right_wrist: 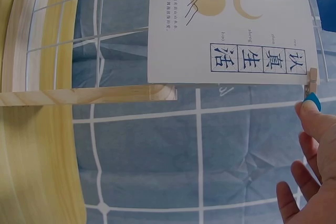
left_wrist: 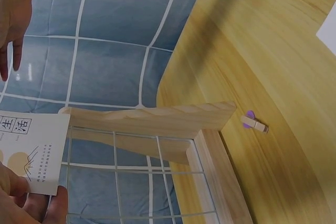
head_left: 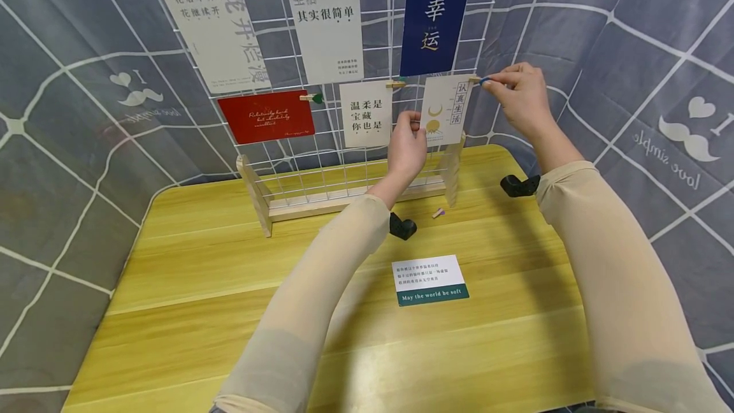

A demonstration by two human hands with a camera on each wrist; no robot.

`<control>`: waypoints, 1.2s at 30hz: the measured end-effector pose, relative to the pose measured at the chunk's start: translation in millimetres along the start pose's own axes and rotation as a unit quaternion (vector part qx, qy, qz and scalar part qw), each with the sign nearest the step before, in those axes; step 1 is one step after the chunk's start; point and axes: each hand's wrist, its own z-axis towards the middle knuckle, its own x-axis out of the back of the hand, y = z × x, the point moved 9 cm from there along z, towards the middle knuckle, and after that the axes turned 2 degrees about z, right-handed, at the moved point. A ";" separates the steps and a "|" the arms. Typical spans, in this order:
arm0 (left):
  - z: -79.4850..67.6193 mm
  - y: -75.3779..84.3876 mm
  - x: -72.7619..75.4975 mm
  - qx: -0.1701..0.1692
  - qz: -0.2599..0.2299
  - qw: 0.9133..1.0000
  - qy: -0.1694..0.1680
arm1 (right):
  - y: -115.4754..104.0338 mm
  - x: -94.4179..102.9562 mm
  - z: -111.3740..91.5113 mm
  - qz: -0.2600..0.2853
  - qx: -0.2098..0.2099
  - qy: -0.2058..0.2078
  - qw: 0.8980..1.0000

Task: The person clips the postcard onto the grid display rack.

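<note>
A white card with a gold moon [head_left: 444, 94] is against the right end of the wire grid, in the lower row. My left hand [head_left: 408, 148] pinches its lower left edge, thumb in front and fingers partly behind, as the left wrist view shows. At the card's upper right corner is a small wooden clothespin with a blue end [right_wrist: 312, 85]. The thumb and index finger of my right hand [head_left: 520, 95] pinch that blue end; the other fingers are loosely bent. In the right wrist view the clothespin's tip lies over the card's corner.
The white grid [head_left: 321, 161] stands in a wooden base [head_left: 309, 209]. Clothespins hold several other cards on it, including a blue card [head_left: 434, 21] and a red card [head_left: 266, 118]. A purple-ended clothespin [left_wrist: 254, 123] and a white-and-green card [head_left: 430, 276] lie on the table.
</note>
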 end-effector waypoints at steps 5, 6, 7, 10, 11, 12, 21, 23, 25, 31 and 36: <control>0.7 -1.0 -0.3 0.004 0.001 1.000 -0.003 | 1.3 -0.1 0.9 0.002 0.002 0.005 1.000; 0.8 -1.0 -0.3 0.005 0.001 1.000 -0.003 | 1.5 -0.1 1.1 0.003 0.002 0.006 1.000; 0.8 -0.8 -0.2 0.005 0.001 1.000 -0.003 | 1.5 0.0 1.3 0.003 0.002 0.007 1.000; 0.7 -0.1 0.0 0.003 0.004 1.000 -0.003 | 1.5 0.0 1.6 0.004 0.002 0.007 1.000; 0.7 -0.2 -0.1 0.004 0.004 1.000 -0.003 | 1.5 -0.1 1.5 0.004 0.002 0.006 1.000; 0.7 -0.1 -0.2 0.003 0.005 1.000 -0.003 | 1.4 -0.1 1.4 0.005 0.002 0.006 1.000; 0.0 -0.5 0.3 0.007 0.003 1.000 -0.001 | 4.2 -1.5 3.3 0.012 0.000 -0.001 1.000; 0.1 -0.4 0.0 0.008 0.001 1.000 -0.001 | 5.0 -1.8 3.7 0.011 -0.001 -0.002 1.000; 0.1 -0.6 -0.5 0.010 0.002 1.000 -0.003 | 5.3 -1.9 4.0 0.010 -0.001 -0.003 1.000; 0.1 -0.8 -0.9 0.011 0.002 1.000 -0.004 | 5.6 -1.6 4.4 0.018 -0.006 -0.007 1.000; 0.0 -1.4 -0.5 0.010 -0.002 1.000 -0.003 | 6.6 -2.0 4.3 0.023 -0.012 -0.010 1.000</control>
